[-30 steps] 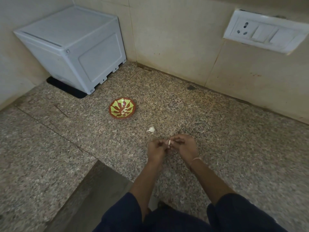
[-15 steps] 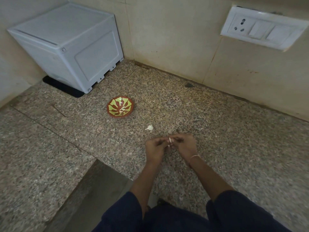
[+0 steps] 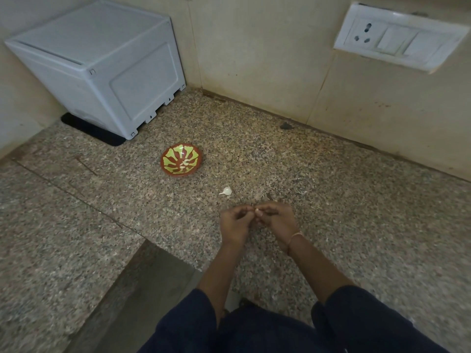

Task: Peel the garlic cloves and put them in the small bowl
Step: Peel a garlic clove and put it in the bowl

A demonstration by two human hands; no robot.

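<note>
Head view: both hands meet above the speckled desk (image 3: 331,200). The left hand (image 3: 233,224) and right hand (image 3: 277,220) have curled fingers pinched on one small clove (image 3: 258,212), a pale whitish sliver mostly hidden between them. A second clove (image 3: 226,191), white with a thin tail, lies on the desk just beyond. Farther left sits the red-and-green bowl (image 3: 173,156), holding pale pieces (image 3: 184,164).

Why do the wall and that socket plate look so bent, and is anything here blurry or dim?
Head view: the wide-angle lens bows the white switch plate and the wall lines near the edges; the light is dim and soft; the small white garlic clove pinched between the left hand and right hand is too tiny for detail; the dark blue sleeves at the bottom look smeared.
</note>
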